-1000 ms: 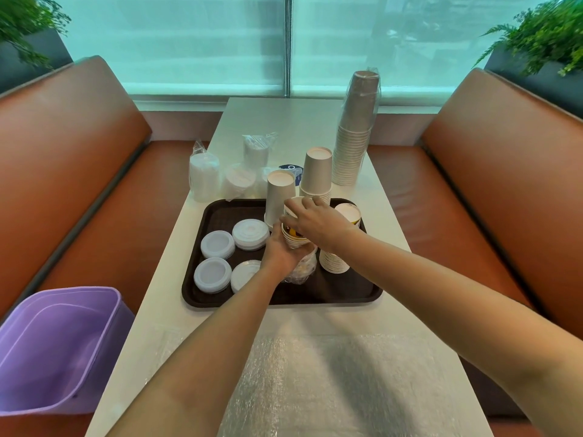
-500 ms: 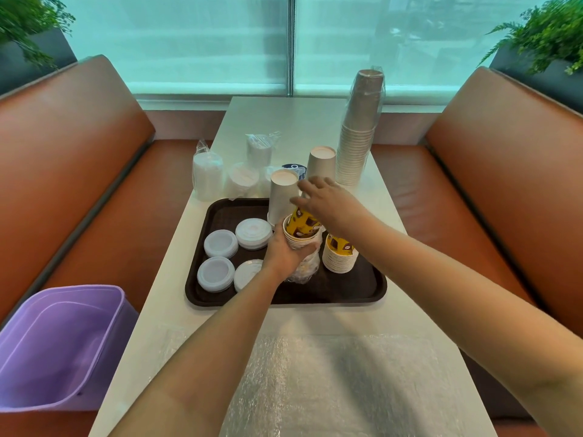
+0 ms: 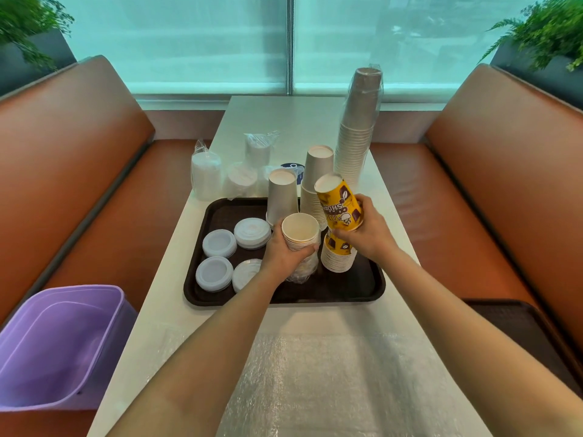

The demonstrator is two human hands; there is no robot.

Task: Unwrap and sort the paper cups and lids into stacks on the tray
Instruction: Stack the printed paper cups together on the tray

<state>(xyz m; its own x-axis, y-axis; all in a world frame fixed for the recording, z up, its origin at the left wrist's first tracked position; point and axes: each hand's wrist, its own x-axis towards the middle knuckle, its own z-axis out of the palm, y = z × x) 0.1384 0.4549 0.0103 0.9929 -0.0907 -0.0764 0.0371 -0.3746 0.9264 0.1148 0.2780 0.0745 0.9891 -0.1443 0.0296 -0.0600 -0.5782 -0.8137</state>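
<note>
My right hand (image 3: 367,230) grips a yellow printed cup (image 3: 339,205), bottom up and tilted, above a short stack of the same yellow cups (image 3: 338,255) on the dark tray (image 3: 362,291). My left hand (image 3: 284,252) holds an upright stack of cups (image 3: 299,231) still partly in crumpled clear wrap (image 3: 301,271). Two stacks of upturned grey cups (image 3: 281,195) stand at the tray's back. Several piles of white lids (image 3: 219,242) lie on the tray's left half.
A tall wrapped sleeve of cups (image 3: 358,130) and wrapped packs of lids (image 3: 206,173) stand on the white table beyond the tray. A purple bin (image 3: 56,345) sits on the left bench. Bubble wrap (image 3: 331,383) covers the near table. A second tray (image 3: 520,329) lies on the right bench.
My right hand has pulled the yellow cup up out of the stack in my left hand and carried it right, over the short yellow stack.
</note>
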